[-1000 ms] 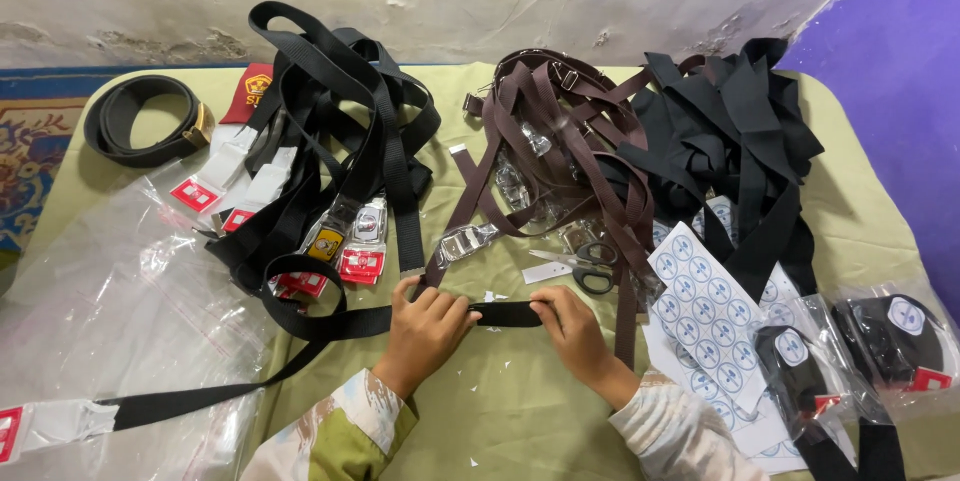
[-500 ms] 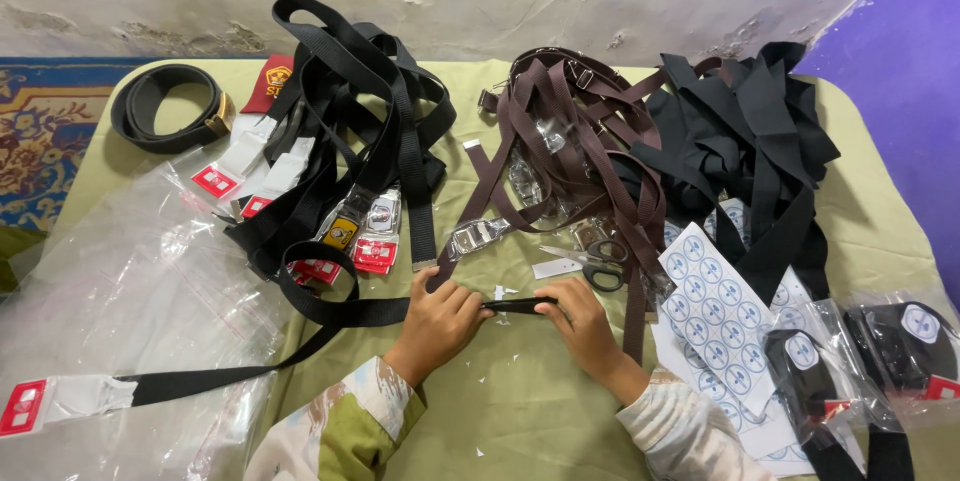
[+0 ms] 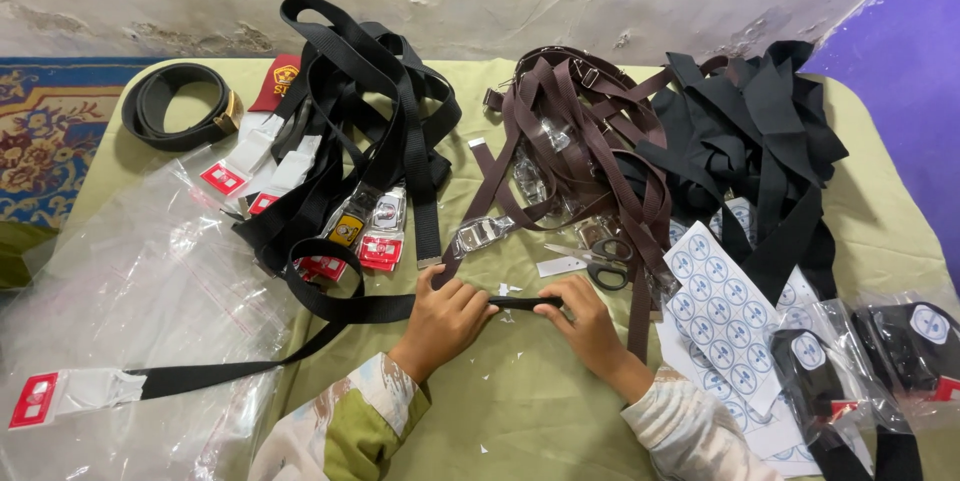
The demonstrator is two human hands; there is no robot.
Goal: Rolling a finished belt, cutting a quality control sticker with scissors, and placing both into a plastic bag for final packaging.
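Both hands are bare, no gloves or rings. Left hand [image 3: 447,316] has a cream sleeve with olive-green and blue-grey patches; right hand [image 3: 583,326] has a whitish textured knit sleeve.

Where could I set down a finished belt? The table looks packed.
Bare green cloth lies between the sleeves, below the black belt both hands grip. Upper half is crowded: black webbing, brown straps. Plastic bags cover the left, sticker sheets the right.
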